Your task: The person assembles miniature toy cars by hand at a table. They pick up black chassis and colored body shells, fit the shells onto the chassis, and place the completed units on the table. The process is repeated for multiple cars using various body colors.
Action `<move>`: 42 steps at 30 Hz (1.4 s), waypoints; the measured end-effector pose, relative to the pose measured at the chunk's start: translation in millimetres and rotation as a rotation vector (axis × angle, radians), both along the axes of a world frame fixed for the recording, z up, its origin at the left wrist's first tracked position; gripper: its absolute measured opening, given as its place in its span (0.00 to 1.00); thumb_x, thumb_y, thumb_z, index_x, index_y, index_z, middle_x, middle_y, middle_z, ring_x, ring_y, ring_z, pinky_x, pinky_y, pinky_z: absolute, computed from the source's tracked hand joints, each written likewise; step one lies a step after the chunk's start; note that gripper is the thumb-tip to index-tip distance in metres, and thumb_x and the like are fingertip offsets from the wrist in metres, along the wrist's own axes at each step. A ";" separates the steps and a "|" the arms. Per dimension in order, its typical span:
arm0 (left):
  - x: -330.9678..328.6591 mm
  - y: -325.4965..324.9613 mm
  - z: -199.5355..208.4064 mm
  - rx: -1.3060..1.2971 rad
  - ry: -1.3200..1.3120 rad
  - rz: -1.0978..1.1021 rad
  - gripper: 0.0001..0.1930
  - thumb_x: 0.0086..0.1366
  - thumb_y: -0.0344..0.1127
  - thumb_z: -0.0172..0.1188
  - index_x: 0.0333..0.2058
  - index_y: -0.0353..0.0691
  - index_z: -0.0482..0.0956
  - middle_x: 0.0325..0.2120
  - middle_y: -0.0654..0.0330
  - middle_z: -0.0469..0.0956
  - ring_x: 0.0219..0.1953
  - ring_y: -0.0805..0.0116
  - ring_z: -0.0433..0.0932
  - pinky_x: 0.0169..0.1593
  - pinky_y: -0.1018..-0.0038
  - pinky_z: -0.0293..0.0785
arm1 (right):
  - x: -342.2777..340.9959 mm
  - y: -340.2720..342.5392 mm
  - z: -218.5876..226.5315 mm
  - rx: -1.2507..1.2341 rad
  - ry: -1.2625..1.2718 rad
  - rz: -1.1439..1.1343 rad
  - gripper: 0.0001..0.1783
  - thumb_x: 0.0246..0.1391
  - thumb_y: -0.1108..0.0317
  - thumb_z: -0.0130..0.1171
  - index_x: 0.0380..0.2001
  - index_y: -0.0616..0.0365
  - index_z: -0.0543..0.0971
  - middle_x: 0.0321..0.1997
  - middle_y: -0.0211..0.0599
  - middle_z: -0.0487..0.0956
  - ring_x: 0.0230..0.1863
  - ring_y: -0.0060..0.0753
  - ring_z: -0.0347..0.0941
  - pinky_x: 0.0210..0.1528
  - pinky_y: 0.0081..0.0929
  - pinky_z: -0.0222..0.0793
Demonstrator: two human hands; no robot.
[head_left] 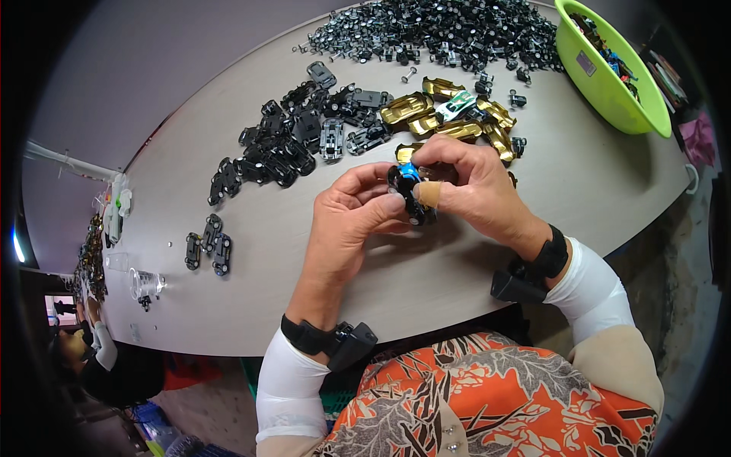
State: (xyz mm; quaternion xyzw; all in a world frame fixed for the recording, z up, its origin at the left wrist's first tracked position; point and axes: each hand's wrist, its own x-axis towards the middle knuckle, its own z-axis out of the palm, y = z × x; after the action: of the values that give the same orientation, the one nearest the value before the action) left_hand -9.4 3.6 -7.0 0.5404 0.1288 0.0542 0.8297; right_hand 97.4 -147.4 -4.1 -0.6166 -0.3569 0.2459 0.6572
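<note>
Pale beige laminate covers a long curved table [228,297], which fills most of the view from a head camera looking down. Beyond the table's far edge is a plain grey wall. Past its left end, clutter and another person's sleeve show dimly; details there are too small to tell.

At the table's far right corner sits a lime-green plastic basin [609,84] with a small rectangular grey label on its outer wall. Along the table's far edge lies a dense heap of small black wheel-and-axle parts [442,30]. Nearer the table's middle is a spread of black toy-car chassis plates [297,137], and just right of them a cluster of shiny gold toy-car bodies [426,114], with one green-and-white body among them. Two more black plates [209,244] lie apart toward the table's left side.

Above the table's near middle, the left hand [354,217] and right hand [472,186] meet. Both pinch a small toy car [410,190], black with a blue patch, held between fingertips and thumbs just off the surface. A tan bandage wraps the right thumb. Each wrist wears a black strap with a small black device.
</note>
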 end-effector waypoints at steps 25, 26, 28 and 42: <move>-2.0 1.8 4.0 -0.240 -0.060 -0.034 0.20 0.59 0.31 0.58 0.50 0.37 0.68 0.42 0.60 0.72 0.42 0.69 0.75 0.39 0.68 0.81 | -7.9 0.2 4.1 0.193 -0.148 -0.154 0.15 0.44 0.73 0.61 0.37 0.65 0.74 0.33 0.28 0.72 0.28 0.12 0.67 0.29 0.11 0.65; -2.4 1.8 4.4 -0.240 -0.059 -0.035 0.19 0.59 0.31 0.58 0.50 0.37 0.69 0.42 0.60 0.72 0.42 0.69 0.75 0.39 0.68 0.81 | -8.3 0.7 3.4 0.191 -0.155 -0.153 0.14 0.44 0.74 0.61 0.37 0.65 0.74 0.33 0.28 0.72 0.28 0.12 0.66 0.29 0.11 0.64; -1.4 0.5 5.0 -0.241 -0.057 -0.042 0.19 0.59 0.31 0.58 0.49 0.37 0.69 0.42 0.60 0.72 0.41 0.69 0.75 0.39 0.68 0.81 | -8.3 0.2 1.4 0.185 -0.169 -0.155 0.14 0.43 0.74 0.60 0.36 0.64 0.74 0.33 0.28 0.71 0.28 0.12 0.66 0.29 0.11 0.64; -5.7 -6.6 9.2 -0.120 -0.064 -0.007 0.21 0.54 0.21 0.59 0.49 0.31 0.71 0.39 0.56 0.75 0.39 0.68 0.77 0.40 0.73 0.80 | -11.8 0.7 5.8 0.098 -0.393 -0.108 0.14 0.42 0.78 0.56 0.36 0.63 0.73 0.29 0.32 0.68 0.24 0.18 0.64 0.24 0.16 0.61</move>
State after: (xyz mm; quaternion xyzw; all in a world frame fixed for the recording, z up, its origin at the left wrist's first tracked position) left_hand -15.1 -3.0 2.2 0.4881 0.1036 0.0608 0.8645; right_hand 85.5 -146.7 1.6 -0.6381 -0.4565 0.0676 0.6163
